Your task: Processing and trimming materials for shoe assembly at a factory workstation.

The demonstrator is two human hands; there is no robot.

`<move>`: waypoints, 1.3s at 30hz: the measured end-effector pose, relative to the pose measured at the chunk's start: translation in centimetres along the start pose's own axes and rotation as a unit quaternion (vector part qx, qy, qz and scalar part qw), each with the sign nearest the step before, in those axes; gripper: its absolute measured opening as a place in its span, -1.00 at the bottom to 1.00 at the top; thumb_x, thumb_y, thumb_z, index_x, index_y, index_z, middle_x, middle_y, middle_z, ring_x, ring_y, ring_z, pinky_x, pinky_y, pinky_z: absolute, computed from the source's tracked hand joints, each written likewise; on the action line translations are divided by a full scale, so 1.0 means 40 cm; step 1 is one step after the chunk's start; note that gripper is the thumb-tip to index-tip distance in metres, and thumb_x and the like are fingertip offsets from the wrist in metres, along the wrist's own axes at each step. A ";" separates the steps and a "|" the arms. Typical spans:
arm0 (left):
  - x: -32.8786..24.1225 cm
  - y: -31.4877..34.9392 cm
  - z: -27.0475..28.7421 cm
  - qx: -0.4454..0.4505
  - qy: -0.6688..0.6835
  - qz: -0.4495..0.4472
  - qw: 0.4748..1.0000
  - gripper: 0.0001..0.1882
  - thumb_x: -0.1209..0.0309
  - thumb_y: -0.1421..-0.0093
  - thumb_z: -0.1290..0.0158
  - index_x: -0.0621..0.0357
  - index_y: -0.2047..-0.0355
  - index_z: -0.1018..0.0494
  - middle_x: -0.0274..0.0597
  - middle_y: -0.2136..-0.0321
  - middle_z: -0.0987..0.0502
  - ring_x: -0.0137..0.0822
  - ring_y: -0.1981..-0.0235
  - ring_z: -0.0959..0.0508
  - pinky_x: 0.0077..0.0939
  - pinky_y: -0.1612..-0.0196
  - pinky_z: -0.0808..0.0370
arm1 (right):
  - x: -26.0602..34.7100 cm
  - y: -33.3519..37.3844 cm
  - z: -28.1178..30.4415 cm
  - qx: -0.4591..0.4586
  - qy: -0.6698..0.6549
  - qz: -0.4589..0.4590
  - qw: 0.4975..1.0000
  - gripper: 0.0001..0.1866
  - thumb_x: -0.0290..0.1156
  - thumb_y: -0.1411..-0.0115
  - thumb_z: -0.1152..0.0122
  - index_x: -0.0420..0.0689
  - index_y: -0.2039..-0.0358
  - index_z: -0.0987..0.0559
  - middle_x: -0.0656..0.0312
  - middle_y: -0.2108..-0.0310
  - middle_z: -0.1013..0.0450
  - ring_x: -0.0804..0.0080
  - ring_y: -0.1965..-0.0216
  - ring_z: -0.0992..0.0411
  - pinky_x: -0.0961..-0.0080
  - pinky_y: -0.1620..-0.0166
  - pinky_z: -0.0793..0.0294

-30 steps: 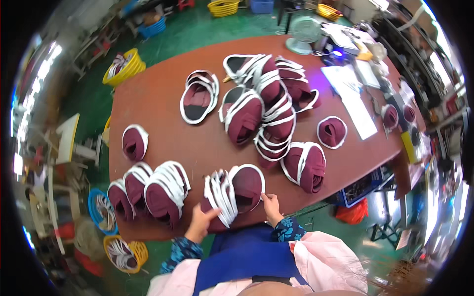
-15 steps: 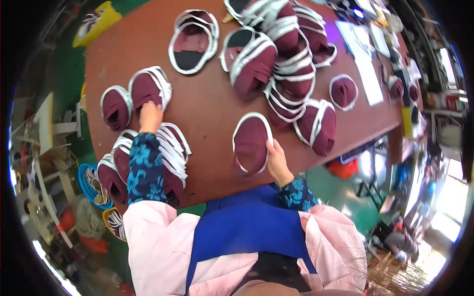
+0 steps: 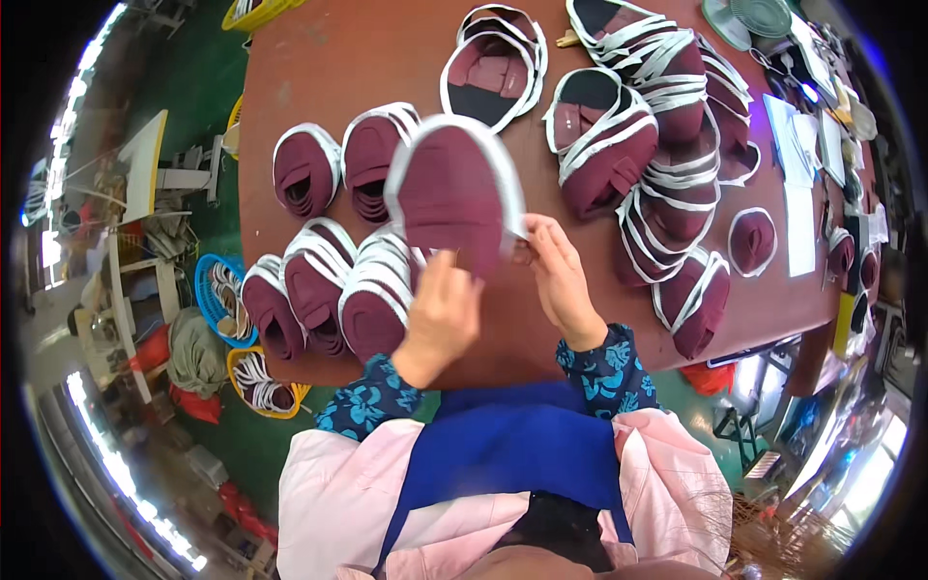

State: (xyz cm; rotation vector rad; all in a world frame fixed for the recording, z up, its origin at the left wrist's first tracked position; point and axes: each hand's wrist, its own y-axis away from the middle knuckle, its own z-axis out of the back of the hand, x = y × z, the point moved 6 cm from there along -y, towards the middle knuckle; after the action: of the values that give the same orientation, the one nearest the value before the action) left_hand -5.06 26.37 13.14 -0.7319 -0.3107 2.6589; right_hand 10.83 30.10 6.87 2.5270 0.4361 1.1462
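Note:
I hold one maroon shoe upper with a white edge (image 3: 452,193) lifted above the brown table (image 3: 319,68), in front of me. My left hand (image 3: 443,311) grips its lower edge from below. My right hand (image 3: 559,278) pinches its right edge between thumb and fingers. Stacks of the same maroon uppers (image 3: 333,290) lie just left of my left hand, near the table's front edge.
More stacks of maroon uppers lie at the back (image 3: 338,164) and to the right (image 3: 657,145), with one open piece (image 3: 493,68) at the far side. Papers (image 3: 797,184) and small items sit at the right end. Baskets (image 3: 220,295) stand on the green floor at the left.
Both hands came together and lifted one upper off the table; earlier my left hand reached to the left stacks and my right rested on a flat upper.

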 end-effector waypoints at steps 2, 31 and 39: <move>0.144 -0.019 -0.014 0.001 -0.085 0.079 0.993 -0.71 0.51 -0.19 -0.10 0.40 0.12 -0.35 0.40 -0.02 -0.39 0.33 -0.02 -0.42 0.00 -0.05 -0.46 | 0.007 -0.032 0.005 -0.008 0.116 0.033 0.993 -0.69 -0.36 -0.42 -0.02 -0.18 -0.11 -0.40 0.18 0.01 -0.47 0.44 -0.02 -0.41 0.41 -0.12 -0.38; -0.001 -0.284 -0.535 0.140 0.780 0.323 0.517 -0.52 0.17 -0.31 -0.06 0.31 -0.06 -0.45 -0.09 0.06 -0.57 -0.26 0.08 -0.59 -0.35 -0.02 -0.52 | 0.119 0.052 0.188 -0.150 0.657 0.330 0.661 -0.60 -0.23 -0.09 -0.37 -0.16 0.14 -0.50 -0.07 0.04 -0.31 -0.06 -0.02 -0.24 0.09 -0.05 -0.25; -0.078 0.260 -0.392 0.027 0.817 0.477 0.323 -0.36 -0.12 -0.38 0.17 0.02 -0.29 -0.23 -0.13 -0.24 -0.35 -0.11 -0.22 -0.38 -0.10 -0.27 -0.32 | -0.039 0.376 0.065 0.105 0.807 0.313 0.490 -0.72 -0.22 -0.01 -0.38 -0.06 0.29 -0.59 0.06 0.14 -0.42 0.10 -0.02 -0.33 0.24 0.05 -0.31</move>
State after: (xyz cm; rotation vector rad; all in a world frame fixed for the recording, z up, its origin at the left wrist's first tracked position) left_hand 2.76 17.43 -1.80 -3.5225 1.0254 0.7132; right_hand 13.93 15.51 10.50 0.6658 -0.1014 3.6082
